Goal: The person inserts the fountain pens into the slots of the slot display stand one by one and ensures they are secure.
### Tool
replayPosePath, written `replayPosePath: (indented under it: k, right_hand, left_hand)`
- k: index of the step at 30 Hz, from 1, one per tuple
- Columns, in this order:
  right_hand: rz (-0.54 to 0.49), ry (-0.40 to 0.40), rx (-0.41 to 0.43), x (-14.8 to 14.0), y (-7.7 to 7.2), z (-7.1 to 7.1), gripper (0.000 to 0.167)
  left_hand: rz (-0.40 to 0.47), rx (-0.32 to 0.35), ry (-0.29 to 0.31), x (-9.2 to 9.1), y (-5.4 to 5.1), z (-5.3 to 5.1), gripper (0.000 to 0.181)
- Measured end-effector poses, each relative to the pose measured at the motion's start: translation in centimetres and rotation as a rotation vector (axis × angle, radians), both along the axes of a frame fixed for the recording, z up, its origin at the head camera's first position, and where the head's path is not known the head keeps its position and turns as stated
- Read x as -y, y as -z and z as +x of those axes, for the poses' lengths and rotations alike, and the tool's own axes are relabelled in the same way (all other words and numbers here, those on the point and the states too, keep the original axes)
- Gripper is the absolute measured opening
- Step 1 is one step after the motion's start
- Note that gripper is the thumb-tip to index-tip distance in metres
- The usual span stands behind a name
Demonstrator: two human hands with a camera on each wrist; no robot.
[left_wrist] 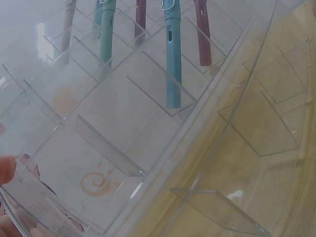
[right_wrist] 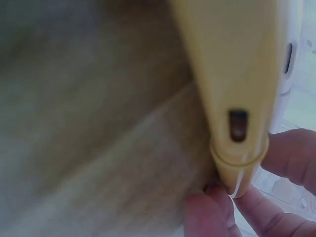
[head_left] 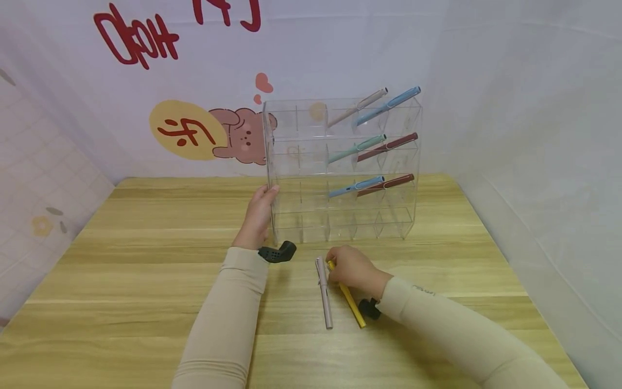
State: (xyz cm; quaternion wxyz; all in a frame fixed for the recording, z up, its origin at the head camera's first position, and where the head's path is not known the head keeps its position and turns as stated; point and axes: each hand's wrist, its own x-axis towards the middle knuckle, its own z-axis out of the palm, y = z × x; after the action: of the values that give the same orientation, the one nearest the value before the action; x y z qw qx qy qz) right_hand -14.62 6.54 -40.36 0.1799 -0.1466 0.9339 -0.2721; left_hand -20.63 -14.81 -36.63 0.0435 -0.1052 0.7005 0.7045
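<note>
My left hand [head_left: 256, 216] grips the left side wall of a clear acrylic pen rack [head_left: 270, 162]; in the left wrist view only its fingertips show at the lower left edge. Over the table in front of the rack, my right hand [head_left: 356, 268] pinches a yellow pen [head_left: 352, 306] near its far end. The right wrist view shows thumb and fingers around the cap of that yellow pen [right_wrist: 232, 89]. Just to its left lies a pale grey-pink pen [head_left: 325, 297], apart from both hands.
Several pens lean in the rack's right-hand compartments: beige [head_left: 364, 104], blue [head_left: 393, 104], green [head_left: 362, 147] and dark red [head_left: 391, 147] among them. The rack's left columns and bottom row hold no pens. A printed white curtain [head_left: 486, 108] hangs behind the wooden table [head_left: 121, 281].
</note>
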Motion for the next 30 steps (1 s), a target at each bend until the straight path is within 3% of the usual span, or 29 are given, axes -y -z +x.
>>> replayPosePath:
  k: [4,13,23,30]
  right_hand:
    - [0.004,0.001,-0.010,-0.1,0.1,-0.2,0.031]
    - [-0.098,0.081,0.066,-1.7,-0.2,-1.1,0.017]
    - [-0.358,0.171,0.118,-3.7,-2.0,-2.5,0.027]
    - [-0.486,0.267,0.105,-5.1,-3.7,-3.0,0.034]
  left_hand:
    - [0.010,-0.016,0.000,-0.2,0.0,0.0,0.054]
    - [0.012,-0.007,0.011,-0.2,0.0,0.0,0.056]
    - [-0.001,0.014,0.007,-0.1,-0.1,0.1,0.057]
    - [-0.005,0.014,0.007,0.0,0.0,0.0,0.057]
